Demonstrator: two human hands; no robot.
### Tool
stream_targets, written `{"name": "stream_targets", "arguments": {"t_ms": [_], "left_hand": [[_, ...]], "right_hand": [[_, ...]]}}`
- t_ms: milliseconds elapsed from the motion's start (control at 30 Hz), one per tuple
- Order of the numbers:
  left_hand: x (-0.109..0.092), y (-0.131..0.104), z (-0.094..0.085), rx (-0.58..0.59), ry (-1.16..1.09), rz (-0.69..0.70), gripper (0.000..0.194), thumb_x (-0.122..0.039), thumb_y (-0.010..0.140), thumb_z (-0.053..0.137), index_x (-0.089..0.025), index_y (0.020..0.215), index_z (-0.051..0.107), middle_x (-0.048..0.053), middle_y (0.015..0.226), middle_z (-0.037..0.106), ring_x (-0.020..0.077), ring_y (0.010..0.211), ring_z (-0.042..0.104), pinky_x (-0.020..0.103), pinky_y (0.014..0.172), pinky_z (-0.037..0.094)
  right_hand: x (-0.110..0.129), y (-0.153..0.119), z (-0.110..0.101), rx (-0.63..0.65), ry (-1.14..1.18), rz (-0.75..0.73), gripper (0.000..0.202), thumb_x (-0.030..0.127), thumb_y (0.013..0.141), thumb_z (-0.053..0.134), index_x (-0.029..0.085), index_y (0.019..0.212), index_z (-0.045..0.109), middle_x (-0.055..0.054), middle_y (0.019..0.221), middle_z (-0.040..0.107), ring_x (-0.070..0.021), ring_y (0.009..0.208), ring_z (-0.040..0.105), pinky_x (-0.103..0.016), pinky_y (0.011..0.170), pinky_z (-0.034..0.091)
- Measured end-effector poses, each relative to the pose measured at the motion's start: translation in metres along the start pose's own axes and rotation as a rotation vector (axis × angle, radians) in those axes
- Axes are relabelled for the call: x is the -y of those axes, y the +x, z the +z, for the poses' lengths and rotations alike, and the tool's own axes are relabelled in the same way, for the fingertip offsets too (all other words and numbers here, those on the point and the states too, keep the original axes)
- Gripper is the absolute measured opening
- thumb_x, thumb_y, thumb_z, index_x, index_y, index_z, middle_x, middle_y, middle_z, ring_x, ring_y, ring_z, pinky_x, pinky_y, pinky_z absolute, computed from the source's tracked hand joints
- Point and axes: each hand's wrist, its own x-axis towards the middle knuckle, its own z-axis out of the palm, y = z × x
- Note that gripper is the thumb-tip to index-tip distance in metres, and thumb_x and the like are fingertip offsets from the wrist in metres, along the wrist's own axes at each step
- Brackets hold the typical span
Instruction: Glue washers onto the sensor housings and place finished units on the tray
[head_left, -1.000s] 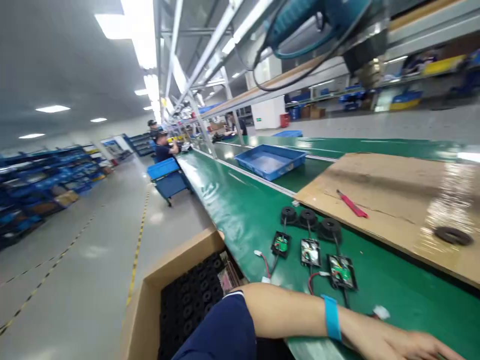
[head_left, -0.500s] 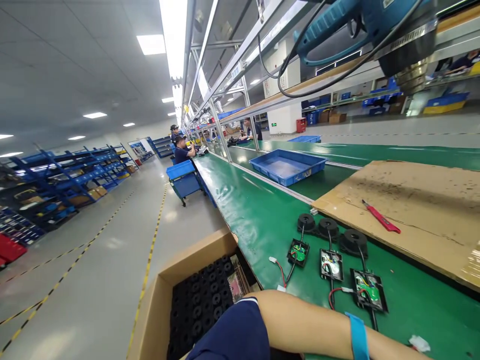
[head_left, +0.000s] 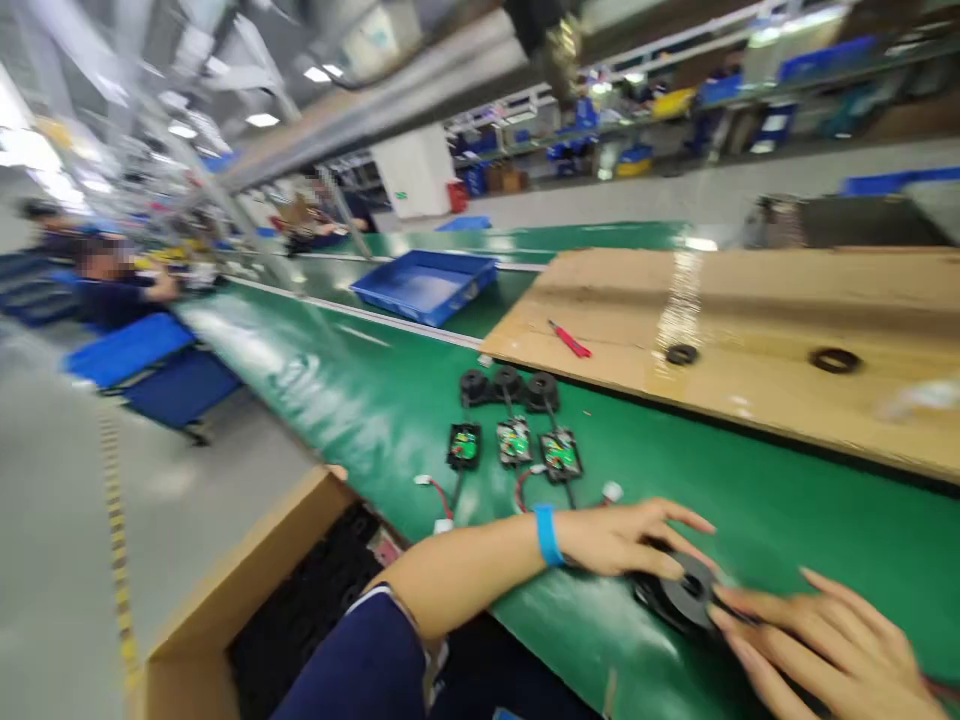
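Note:
My left hand [head_left: 630, 535], with a blue band at the wrist, grips a black round disc-shaped part [head_left: 686, 590] low over the green bench, thumb on its face. My right hand [head_left: 832, 630] meets the disc's right edge, fingertips pinched on a thin dark piece there, blurred, perhaps its cable. Left of my hands, three similar black round parts [head_left: 508, 384] stand in a row. Cables link them to open black housings with green circuit boards [head_left: 559, 453]. Red wires with white connectors [head_left: 613, 491] lie beside these.
A cardboard sheet [head_left: 615, 300] lies behind, bearing a red utility knife [head_left: 570, 340] and two black rings [head_left: 835, 360]. Farther left is a blue tray [head_left: 427, 285]. An open carton [head_left: 202, 600] of black parts stands by the bench edge. Co-workers [head_left: 112, 280] sit far left.
My view has swung right and down. Both hands and the disc now show; before, only my left arm did. The housings and knife appear farther left.

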Motion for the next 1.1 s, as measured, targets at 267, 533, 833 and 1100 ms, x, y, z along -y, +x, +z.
{"name": "stream_targets", "arguments": {"t_ms": [267,533,833,1100], "left_hand": [[-0.014,-0.016,-0.005,0.001,-0.031,0.05,0.065,-0.054,0.1,0.063,-0.023,0.152,0.039,0.021,0.145,0.061,0.0266,0.133,0.061,0.047,0.112,0.045],[-0.019,-0.017,-0.003,0.013,-0.036,0.052,0.048,-0.044,0.105,0.058,-0.022,0.146,0.045,0.018,0.144,0.06,0.0266,0.139,0.057,0.046,0.112,0.047],[-0.021,-0.018,-0.002,0.012,-0.051,0.016,0.047,-0.042,0.106,0.055,-0.022,0.146,0.044,0.019,0.146,0.059,0.0266,0.135,0.06,0.044,0.109,0.05],[-0.023,-0.018,-0.002,0.01,-0.046,0.004,0.044,-0.039,0.106,0.054,-0.023,0.146,0.043,0.017,0.146,0.06,0.0247,0.13,0.062,0.04,0.105,0.051]], "right_hand": [[0.024,0.012,-0.017,0.122,0.057,0.23,0.015,0.017,0.103,0.062,0.025,0.099,0.074,0.002,0.104,0.078,-0.0141,0.079,0.064,-0.04,0.112,0.035],[0.027,0.008,-0.017,0.093,0.04,0.293,0.016,0.016,0.102,0.062,0.026,0.099,0.074,0.0,0.105,0.079,-0.0175,0.084,0.063,-0.047,0.112,0.036],[0.023,0.006,-0.022,0.145,0.049,0.283,0.014,0.018,0.102,0.063,0.025,0.103,0.076,0.0,0.098,0.076,-0.0162,0.084,0.064,-0.044,0.115,0.035],[0.025,0.002,-0.022,0.137,0.014,0.298,0.014,0.018,0.103,0.063,0.024,0.104,0.076,-0.004,0.097,0.064,-0.0179,0.087,0.058,-0.049,0.112,0.037]]}}
